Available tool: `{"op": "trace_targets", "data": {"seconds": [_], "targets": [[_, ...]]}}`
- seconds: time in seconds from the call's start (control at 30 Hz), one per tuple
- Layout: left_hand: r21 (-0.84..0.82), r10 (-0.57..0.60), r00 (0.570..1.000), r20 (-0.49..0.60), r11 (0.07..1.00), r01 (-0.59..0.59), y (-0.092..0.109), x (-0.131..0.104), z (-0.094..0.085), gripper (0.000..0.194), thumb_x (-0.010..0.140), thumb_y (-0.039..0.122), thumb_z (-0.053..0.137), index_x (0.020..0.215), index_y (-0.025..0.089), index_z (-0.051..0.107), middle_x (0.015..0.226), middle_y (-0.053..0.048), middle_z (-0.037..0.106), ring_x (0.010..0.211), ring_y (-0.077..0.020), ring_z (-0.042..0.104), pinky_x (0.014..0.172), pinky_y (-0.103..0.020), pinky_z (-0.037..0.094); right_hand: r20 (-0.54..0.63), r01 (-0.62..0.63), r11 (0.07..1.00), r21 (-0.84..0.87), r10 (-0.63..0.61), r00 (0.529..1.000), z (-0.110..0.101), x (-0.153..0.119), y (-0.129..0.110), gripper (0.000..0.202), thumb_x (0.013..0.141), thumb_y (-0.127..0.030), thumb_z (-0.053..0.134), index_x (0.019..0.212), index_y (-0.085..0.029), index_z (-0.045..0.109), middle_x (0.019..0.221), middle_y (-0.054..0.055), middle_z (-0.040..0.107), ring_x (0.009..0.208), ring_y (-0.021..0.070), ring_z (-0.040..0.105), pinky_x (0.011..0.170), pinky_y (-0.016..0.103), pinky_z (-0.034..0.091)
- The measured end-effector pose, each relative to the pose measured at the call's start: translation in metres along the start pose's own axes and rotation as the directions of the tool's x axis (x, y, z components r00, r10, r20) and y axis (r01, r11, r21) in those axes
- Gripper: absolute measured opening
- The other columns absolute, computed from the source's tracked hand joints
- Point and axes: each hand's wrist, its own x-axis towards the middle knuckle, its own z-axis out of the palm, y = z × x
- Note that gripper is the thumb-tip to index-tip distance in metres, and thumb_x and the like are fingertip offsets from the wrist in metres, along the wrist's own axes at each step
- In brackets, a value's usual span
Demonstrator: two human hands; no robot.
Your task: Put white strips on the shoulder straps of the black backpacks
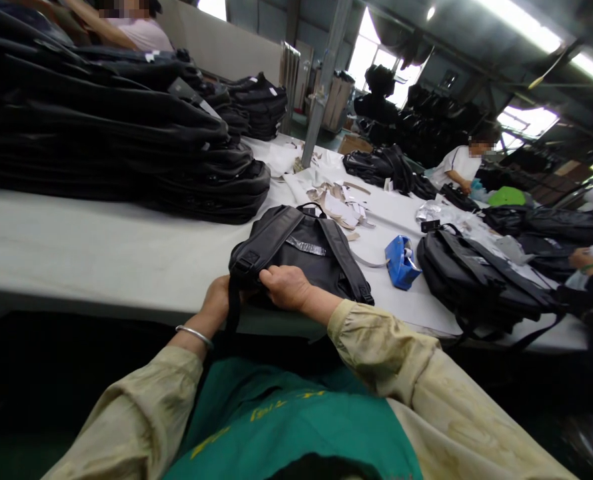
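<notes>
Already, smooth black backpack (299, 261) had wide straps (276, 238) attached; right hand (287, 287) grip closed on near-left edge (252, 281), left hand (218, 299) grip unclear.

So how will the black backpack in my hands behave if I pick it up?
The backpack will probably flex but keep its rough shape, as its body looks padded. The loose strap hangs limp, so it would likely swing. The smooth, leathery-looking surface could be slightly slippery.
</notes>
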Motion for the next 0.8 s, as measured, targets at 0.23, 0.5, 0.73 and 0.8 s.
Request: {"op": "trace_targets", "data": {"seconds": [0.23, 0.5, 0.73, 0.8], "targets": [[0.124, 0.029, 0.999, 0.026, 0.992, -0.032, -0.018, 0.003, 0.005, 0.02, 0.06, 0.039, 0.05, 0.059, 0.019, 0.053, 0.06, -0.003, 0.057, 0.065, -0.0222, 0.055, 0.059, -0.031, 0.045, -0.048, 0.01, 1.0, -0.019, -0.011, 0.999, 0.019, -0.01, -0.008, 0.025, 0.097, -0.022, 0.038, 0.111, -0.016, 0.059, 0.104, 0.013, 0.062, 0.09, 0.025, 0.06, 0.072, 0.038, 0.049], [0.504, 0.208, 0.94, -0.271, 0.863, -0.045, 0.028, 0.011, -0.059, 0.04, 0.082, 0.034, 0.045, 0.103, 0.011, 0.069, 0.098, -0.013, 0.071, 0.098, -0.0368, 0.065, 0.087, -0.053, 0.051, -0.161, -0.044, 0.999, -0.004, 0.042, 0.986, 0.061, -0.05, -0.024, 0.046, 0.098, -0.021, 0.037, 0.142, -0.005, 0.038, 0.115, 0.019, 0.056, 0.1, 0.0266, 0.051, 0.082, 0.043, 0.045], [0.215, 0.592, 0.64, 0.489, 0.63, -0.746, 0.082, -0.006, 0.02, 0.048, 0.091, 0.039, 0.038, 0.121, 0.017, 0.068, 0.127, -0.011, 0.067, 0.122, -0.0249, 0.058, 0.107, -0.039, 0.043, -0.146, 0.058, 0.995, 0.086, -0.045, 0.988, 0.063, -0.057, -0.015, 0.033, 0.093, -0.021, 0.047, 0.12, -0.008, 0.06, 0.118, 0.018, 0.062, 0.111, 0.0271, 0.052, 0.099, 0.044, 0.041], [0.313, 0.499, 0.661, 0.561, 0.612, -0.727, 0.061, -0.002, 0.047, 0.052, 0.092, 0.042, 0.037, 0.126, 0.018, 0.067, 0.135, -0.012, 0.063, 0.131, -0.0283, 0.052, 0.113, -0.046, 0.036, -0.113, 0.163, 0.981, 0.102, -0.152, 0.982, 0.057, -0.07, -0.003, 0.028, 0.091, -0.02, 0.048, 0.11, -0.009, 0.066, 0.114, 0.014, 0.066, 0.113, 0.026, 0.052, 0.107, 0.041, 0.037]]}}
